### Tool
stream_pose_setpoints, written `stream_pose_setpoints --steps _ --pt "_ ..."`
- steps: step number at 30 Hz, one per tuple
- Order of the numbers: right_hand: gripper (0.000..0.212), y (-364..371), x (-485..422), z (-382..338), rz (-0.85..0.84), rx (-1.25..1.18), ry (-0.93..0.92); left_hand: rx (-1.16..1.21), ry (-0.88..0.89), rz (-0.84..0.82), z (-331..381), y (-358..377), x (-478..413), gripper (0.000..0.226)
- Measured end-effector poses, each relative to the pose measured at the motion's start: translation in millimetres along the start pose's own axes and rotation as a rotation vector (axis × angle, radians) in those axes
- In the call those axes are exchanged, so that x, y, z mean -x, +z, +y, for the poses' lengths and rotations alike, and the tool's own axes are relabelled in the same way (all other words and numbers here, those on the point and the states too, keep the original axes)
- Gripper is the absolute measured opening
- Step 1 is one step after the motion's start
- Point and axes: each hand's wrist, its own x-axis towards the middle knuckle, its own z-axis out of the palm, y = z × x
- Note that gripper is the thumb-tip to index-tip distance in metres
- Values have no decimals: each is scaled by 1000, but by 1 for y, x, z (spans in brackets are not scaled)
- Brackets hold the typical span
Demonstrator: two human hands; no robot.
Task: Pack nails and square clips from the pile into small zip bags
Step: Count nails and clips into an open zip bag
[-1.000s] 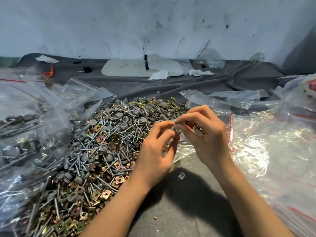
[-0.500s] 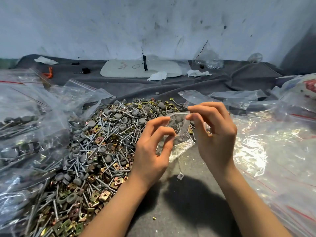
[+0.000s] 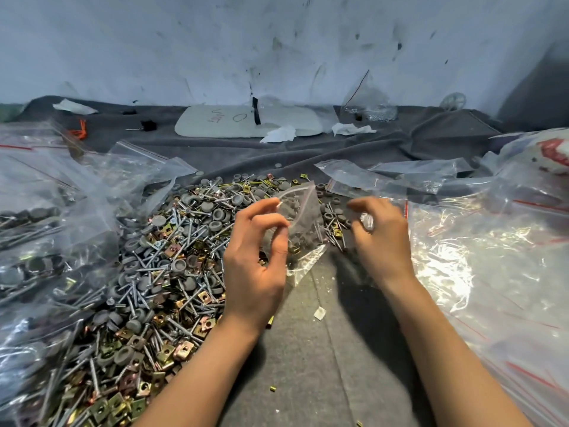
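Change since earlier frame: my right grip (image 3: 381, 241) has come away to the right of the small zip bag (image 3: 303, 220); half a second ago both grips met at its mouth.
Left grip: my left grip (image 3: 255, 266) pinches the bag's left edge between thumb and fingers and holds it clear of the bench (image 3: 308, 365), over the pile's right edge.
Right grip: fingers curled, apart from the bag. Something glints beneath them; I cannot tell whether it holds anything.
Bag: clear, with a red strip down its right side, so I judge the mouth faces my right grip, ready for loading. Whether the dark shapes are inside it or show through from behind, I cannot tell.
Stock: pile (image 3: 172, 272) of nails (image 3: 184, 229), square clips (image 3: 203, 298) and grey caps (image 3: 178, 266) lies left of centre, just beside the bag, within short reach.
Surroundings: filled bags (image 3: 46, 217) at left; clear bags (image 3: 477, 257) at right.
Judgement: filling comes next. A one-sided pinch may let the mouth sag shut.
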Motion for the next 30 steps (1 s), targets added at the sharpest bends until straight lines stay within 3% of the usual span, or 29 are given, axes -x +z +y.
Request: stream_pose_setpoints --steps 2,6,11,17,20,23,25,27,30 --pt "27 6 -2 11 -168 77 85 12 3 32 -1 -1 -1 11" --pt "26 11 -4 17 -335 215 133 75 -54 55 -3 -1 -1 8" --pt "21 11 -5 13 -335 286 120 243 -158 53 3 -3 -3 14" --pt "29 11 -5 11 -371 402 97 432 -242 49 10 -5 -6 10" --pt "27 14 -4 14 -334 403 71 540 -259 21 11 -5 -7 9" --pt "23 13 -3 13 -157 226 50 556 -361 -10 8 -5 -8 12" --pt "16 7 -1 4 19 -22 0 358 -335 -91 2 -5 -7 12" --pt "7 0 2 -9 162 -212 -95 65 -188 -216 -4 -2 -3 21" --pt "3 -6 9 -27 198 -406 -191 -92 -76 -373 -7 3 2 21"
